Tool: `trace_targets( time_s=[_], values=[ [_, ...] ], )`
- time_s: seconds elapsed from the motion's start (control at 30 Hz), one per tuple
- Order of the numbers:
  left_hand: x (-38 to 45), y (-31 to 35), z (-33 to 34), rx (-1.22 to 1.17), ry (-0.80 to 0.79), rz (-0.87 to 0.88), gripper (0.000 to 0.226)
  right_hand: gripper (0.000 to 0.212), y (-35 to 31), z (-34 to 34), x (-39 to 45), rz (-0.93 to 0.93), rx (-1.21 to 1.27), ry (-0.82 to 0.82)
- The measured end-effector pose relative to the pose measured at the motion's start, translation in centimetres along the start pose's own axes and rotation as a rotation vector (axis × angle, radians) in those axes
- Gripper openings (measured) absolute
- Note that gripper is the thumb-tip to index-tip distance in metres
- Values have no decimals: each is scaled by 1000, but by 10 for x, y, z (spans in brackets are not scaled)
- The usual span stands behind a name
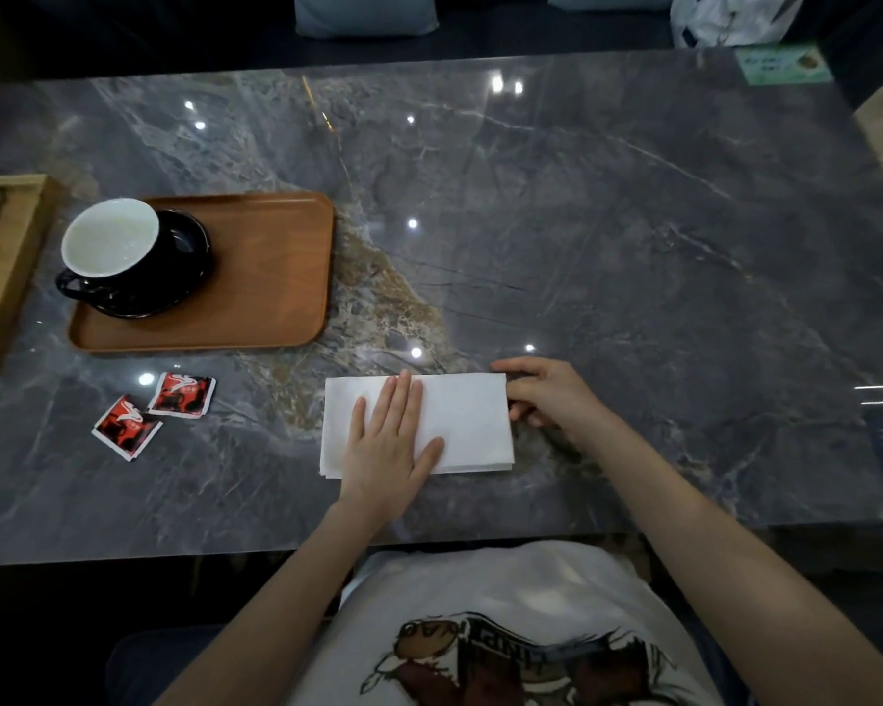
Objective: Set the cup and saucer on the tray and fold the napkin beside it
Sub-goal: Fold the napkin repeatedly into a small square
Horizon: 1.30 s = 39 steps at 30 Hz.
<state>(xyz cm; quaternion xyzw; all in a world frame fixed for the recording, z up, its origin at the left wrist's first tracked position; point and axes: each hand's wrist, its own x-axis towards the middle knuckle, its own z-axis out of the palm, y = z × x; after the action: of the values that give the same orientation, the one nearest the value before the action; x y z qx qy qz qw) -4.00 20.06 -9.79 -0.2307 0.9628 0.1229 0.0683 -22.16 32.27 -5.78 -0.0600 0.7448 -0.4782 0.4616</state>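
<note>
Head: left hand (388, 445) flat on napkin (467, 415)

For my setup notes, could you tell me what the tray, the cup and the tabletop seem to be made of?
Tray: probably wood or wood-look laminate, matte brown with faint grain.
Cup: likely glazed ceramic, glossy black outside, white inside.
Tabletop: polished grey stone or stone-look slab, veined, mirroring ceiling lights.

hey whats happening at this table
A person is folding a white napkin on the table. The left hand presses flat on it; the right hand pinches its right edge. The cup already sits on its saucer on the tray.
</note>
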Motion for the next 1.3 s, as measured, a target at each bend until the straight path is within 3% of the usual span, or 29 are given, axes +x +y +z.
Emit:
trace_targets(
  time_s=[0.13, 0.27, 0.4, 0.53, 0.77, 1.1, 1.3],
  values=[
    [0, 1, -1, 2, -4, -3, 69, 14, 0, 3, 6, -140, -144, 80],
    [-1, 1, -2, -3, -1, -5, 69, 6, -2, -3, 11, -267, -628, 206],
    [0, -1, 0, 10, -15, -4, 68, 4, 3, -8, 14, -407, -803, 183],
    [0, -2, -1, 30, -22, -5, 69, 9, 3, -10, 15, -417, -800, 154],
    [0, -1, 0, 18, -28, -14, 74, 20, -13, -16, 17, -285, -564, 12],
    [0, -2, -1, -9, -25, -4, 74, 10, -1, -8, 19, -361, -712, 114],
    [-1, -2, 0, 3, -18, -9, 75, 15, -1, -5, 17, -376, -790, 130]
  ],
)
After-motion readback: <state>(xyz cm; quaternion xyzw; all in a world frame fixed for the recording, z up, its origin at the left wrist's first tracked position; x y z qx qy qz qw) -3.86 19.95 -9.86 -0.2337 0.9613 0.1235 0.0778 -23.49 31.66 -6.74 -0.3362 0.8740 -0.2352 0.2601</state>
